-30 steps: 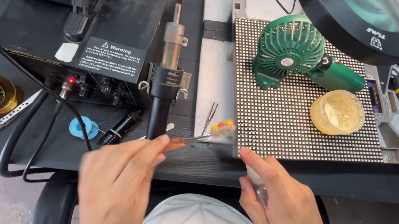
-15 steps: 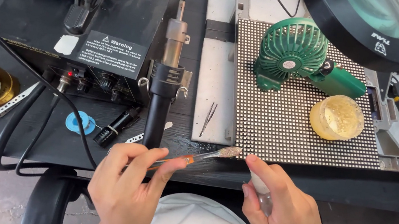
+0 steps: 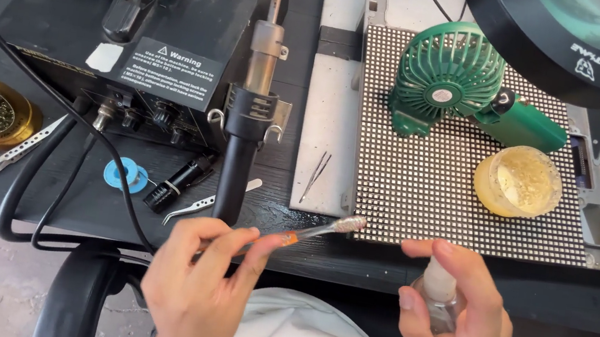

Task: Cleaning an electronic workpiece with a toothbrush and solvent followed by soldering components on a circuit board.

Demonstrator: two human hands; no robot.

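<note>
The fingers (image 3: pixel 248 243) of the left hand (image 3: pixel 198 294) are pinched around the handle of a small brush (image 3: pixel 323 230), which is held at the lower centre of the frame with its pale bristle head laid at the bottom left corner of the dotted panel (image 3: pixel 463 221). The right hand (image 3: pixel 457 321), at the lower right, is wrapped around a small clear bottle (image 3: pixel 439 295), with the forefinger curled over its top and the thumb at its side.

As far as can be judged, the work is at an early stage: brush and bottle are both in hand and brought to the panel's near edge, but no wet patch or cleaned strip can be made out on the panel, so most of its face appears to be left.

The brush is seen as slim, with an orange band near the grip and a translucent neck; its bristles look short and whitish. The panel is shown as a flat dark rectangle covered in a fine grid of light dots, lying on the black surface (image 3: pixel 58 183). A green fan (image 3: pixel 451 76) and a round yellow tub (image 3: pixel 518 182) are resting on its upper part.
</note>
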